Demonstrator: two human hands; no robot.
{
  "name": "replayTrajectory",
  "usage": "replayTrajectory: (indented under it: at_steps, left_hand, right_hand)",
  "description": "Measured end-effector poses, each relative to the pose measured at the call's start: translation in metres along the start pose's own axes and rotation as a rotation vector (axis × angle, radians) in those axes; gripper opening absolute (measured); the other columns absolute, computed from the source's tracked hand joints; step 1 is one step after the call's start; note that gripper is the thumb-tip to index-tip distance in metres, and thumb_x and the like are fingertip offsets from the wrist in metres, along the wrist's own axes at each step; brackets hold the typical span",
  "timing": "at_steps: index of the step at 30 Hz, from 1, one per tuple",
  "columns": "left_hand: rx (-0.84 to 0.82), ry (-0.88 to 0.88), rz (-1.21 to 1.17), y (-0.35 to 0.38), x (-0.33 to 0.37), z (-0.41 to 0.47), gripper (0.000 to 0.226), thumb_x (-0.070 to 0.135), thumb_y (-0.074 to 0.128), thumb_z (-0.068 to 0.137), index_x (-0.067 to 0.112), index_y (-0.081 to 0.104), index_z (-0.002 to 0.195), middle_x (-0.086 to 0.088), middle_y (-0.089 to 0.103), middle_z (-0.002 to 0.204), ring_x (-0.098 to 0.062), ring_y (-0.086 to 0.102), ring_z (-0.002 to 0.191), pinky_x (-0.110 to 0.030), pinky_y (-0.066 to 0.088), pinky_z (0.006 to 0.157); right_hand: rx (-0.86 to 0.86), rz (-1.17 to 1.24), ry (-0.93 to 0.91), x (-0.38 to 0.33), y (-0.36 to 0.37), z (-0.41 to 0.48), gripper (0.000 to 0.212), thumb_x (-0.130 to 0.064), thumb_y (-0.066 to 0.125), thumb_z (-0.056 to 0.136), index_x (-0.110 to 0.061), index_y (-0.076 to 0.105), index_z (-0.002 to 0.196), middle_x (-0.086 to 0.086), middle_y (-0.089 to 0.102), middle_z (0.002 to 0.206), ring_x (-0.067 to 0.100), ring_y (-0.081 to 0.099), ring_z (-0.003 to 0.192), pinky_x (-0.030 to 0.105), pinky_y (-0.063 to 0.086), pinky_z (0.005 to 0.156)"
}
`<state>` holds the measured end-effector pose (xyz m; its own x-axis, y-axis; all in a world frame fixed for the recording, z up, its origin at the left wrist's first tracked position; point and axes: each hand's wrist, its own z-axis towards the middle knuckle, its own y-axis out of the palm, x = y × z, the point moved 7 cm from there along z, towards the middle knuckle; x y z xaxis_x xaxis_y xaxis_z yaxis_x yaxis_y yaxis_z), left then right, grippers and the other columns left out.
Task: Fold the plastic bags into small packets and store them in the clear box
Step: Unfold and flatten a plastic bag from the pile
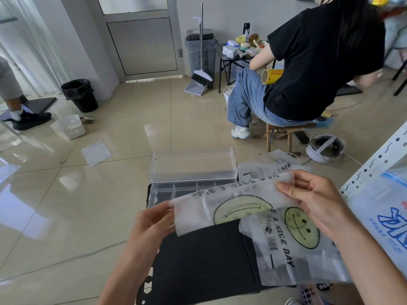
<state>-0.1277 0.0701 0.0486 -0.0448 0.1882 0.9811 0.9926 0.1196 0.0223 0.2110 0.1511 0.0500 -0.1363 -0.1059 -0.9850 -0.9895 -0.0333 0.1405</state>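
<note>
Held bag: folded to a long strip, raised over the black worktop, near side of box.
Left hand: fingers pinching strip's left end.
Right hand: fingers pinching right end.
Clear box: far, lid open, no packets visible.
Progress: early; loose bags at right unfolded.

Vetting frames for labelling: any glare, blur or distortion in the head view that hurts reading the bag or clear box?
Head view: window glare streaks the glossy floor at left; wide-angle distortion leans the door; the held bag is sharp, print legible; the clear box is low-contrast, walls faint; the seated person's hand is motion-blurred.
</note>
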Motion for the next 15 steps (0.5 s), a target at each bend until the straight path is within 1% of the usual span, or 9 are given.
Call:
replayTrajectory:
  at_steps: [2,5,6,8,9,11,13,14,15]
  left_hand:
    - [-0.002,0.01,0.024,-0.001,0.001,-0.001,0.029,0.0,0.062,0.097,0.018,0.084,0.098,-0.013,0.081,0.101,-0.023,0.078,0.094,-0.027,0.059,0.08]
    - [-0.013,0.003,0.036,-0.001,0.0,-0.002,0.02,0.0,0.068,0.093,0.01,0.082,0.102,-0.018,0.08,0.099,-0.036,0.077,0.097,-0.042,0.057,0.092]
    - [-0.012,0.004,0.037,-0.001,0.0,-0.001,0.018,-0.001,0.07,0.092,0.007,0.081,0.103,-0.019,0.08,0.098,-0.036,0.077,0.096,-0.044,0.056,0.094]
    - [-0.004,0.008,0.03,-0.002,0.0,0.0,0.018,-0.004,0.073,0.088,0.003,0.072,0.104,-0.023,0.079,0.094,-0.034,0.076,0.085,-0.043,0.053,0.088]
    - [-0.002,0.011,0.027,-0.003,0.0,0.001,0.024,-0.005,0.076,0.086,0.002,0.064,0.106,-0.025,0.078,0.091,-0.032,0.074,0.08,-0.042,0.051,0.083]
    - [-0.009,0.019,0.001,-0.005,-0.002,0.004,0.04,-0.001,0.083,0.082,0.006,0.052,0.105,-0.029,0.076,0.09,-0.032,0.07,0.076,-0.041,0.048,0.077]
    - [-0.003,0.02,-0.026,-0.007,-0.005,0.006,0.04,0.013,0.083,0.077,0.007,0.052,0.101,-0.03,0.073,0.096,-0.032,0.067,0.079,-0.041,0.052,0.071]
    - [-0.001,0.016,-0.057,-0.007,-0.006,0.007,0.035,0.017,0.078,0.078,0.005,0.054,0.1,-0.028,0.069,0.097,-0.029,0.066,0.08,-0.037,0.054,0.068]
    - [0.002,0.007,-0.102,-0.005,-0.006,0.008,0.026,0.016,0.072,0.082,0.005,0.056,0.099,-0.024,0.066,0.094,-0.024,0.065,0.079,-0.034,0.055,0.065]
  right_hand:
    - [0.004,0.0,-0.001,-0.001,0.0,0.0,0.087,-0.05,0.105,0.023,-0.011,0.08,0.097,0.017,0.079,0.107,0.024,0.077,0.097,0.031,0.063,0.086]
    - [0.003,-0.001,0.001,-0.001,0.0,-0.001,0.086,-0.051,0.104,0.022,-0.012,0.081,0.095,0.017,0.079,0.106,0.024,0.077,0.096,0.032,0.062,0.087]
    - [0.004,-0.001,0.003,-0.001,0.0,-0.001,0.086,-0.051,0.104,0.022,-0.013,0.081,0.095,0.017,0.079,0.106,0.024,0.078,0.096,0.033,0.062,0.087]
    - [0.01,-0.003,0.002,-0.001,0.0,0.0,0.088,-0.051,0.104,0.022,-0.011,0.08,0.097,0.017,0.079,0.107,0.024,0.077,0.097,0.033,0.062,0.087]
    - [0.016,-0.003,-0.001,-0.001,-0.001,0.0,0.091,-0.051,0.104,0.023,-0.008,0.079,0.099,0.018,0.078,0.108,0.025,0.077,0.098,0.033,0.062,0.087]
    - [0.028,0.001,-0.006,-0.002,-0.002,-0.001,0.095,-0.05,0.104,0.023,-0.006,0.077,0.103,0.019,0.078,0.108,0.026,0.077,0.099,0.031,0.063,0.085]
    - [0.032,0.005,-0.008,-0.001,-0.002,-0.001,0.096,-0.05,0.105,0.024,-0.006,0.077,0.104,0.018,0.078,0.108,0.026,0.077,0.098,0.03,0.064,0.084]
    - [0.031,0.004,-0.007,-0.001,-0.001,0.0,0.094,-0.05,0.105,0.024,-0.006,0.077,0.102,0.018,0.078,0.107,0.026,0.077,0.098,0.031,0.063,0.085]
    - [0.03,0.004,-0.005,0.0,-0.001,0.0,0.091,-0.05,0.105,0.025,-0.007,0.078,0.101,0.018,0.078,0.107,0.026,0.077,0.098,0.032,0.063,0.086]
